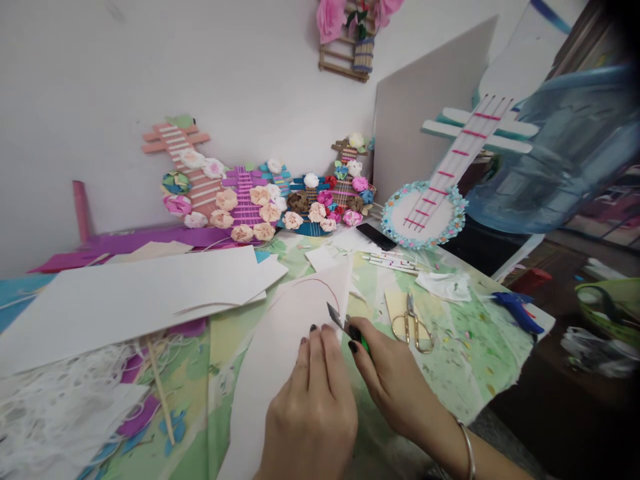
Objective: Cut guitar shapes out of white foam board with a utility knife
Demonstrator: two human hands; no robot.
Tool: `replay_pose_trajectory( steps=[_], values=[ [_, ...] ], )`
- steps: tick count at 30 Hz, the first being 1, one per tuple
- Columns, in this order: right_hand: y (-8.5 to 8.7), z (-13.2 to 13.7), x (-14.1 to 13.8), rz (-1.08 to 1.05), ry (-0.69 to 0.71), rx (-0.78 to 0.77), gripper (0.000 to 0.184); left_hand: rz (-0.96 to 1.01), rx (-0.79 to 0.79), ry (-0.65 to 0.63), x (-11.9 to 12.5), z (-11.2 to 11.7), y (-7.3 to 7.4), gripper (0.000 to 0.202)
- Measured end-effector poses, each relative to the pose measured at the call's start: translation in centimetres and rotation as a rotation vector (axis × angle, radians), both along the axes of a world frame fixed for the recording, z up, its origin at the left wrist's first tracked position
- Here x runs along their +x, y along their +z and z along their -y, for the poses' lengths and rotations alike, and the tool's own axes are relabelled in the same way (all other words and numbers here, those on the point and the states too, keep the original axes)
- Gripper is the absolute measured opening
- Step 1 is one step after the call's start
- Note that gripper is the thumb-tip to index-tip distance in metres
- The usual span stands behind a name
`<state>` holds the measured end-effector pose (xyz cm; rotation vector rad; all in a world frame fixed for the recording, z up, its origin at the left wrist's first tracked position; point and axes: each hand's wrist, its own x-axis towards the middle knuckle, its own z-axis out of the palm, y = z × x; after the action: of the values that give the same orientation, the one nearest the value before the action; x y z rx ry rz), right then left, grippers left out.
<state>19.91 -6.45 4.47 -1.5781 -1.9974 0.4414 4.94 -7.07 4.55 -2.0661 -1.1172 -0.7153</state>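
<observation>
A white foam or card sheet (260, 393) lies on the table in front of me, with a curved line drawn near its far end. My left hand (315, 393) presses flat on this sheet, fingers stretched out and pointing away from me. In my right hand (385, 373) is a utility knife (336, 316) with a green and black handle. Its blade points up and left, at the right end of the drawn curve beside my left fingertips. Whether the blade tip is in the sheet, I cannot tell.
Gold-handled scissors (412, 328) lie right of the sheet, and a blue glue gun (517, 310) sits near the table's right edge. A phone (376, 236) and a decorated paper instrument (425, 207) are farther back. White boards (150, 293) and shredded scraps (60, 407) cover the left.
</observation>
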Motion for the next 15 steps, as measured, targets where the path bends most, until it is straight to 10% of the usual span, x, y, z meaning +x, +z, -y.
replay_pose_trajectory(
  steps=[15],
  values=[
    [1.1, -0.7, 0.1, 0.054, 0.026, -0.066, 0.021, -0.009, -0.039, -0.001, 0.0, 0.3, 0.0, 0.034]
  ],
)
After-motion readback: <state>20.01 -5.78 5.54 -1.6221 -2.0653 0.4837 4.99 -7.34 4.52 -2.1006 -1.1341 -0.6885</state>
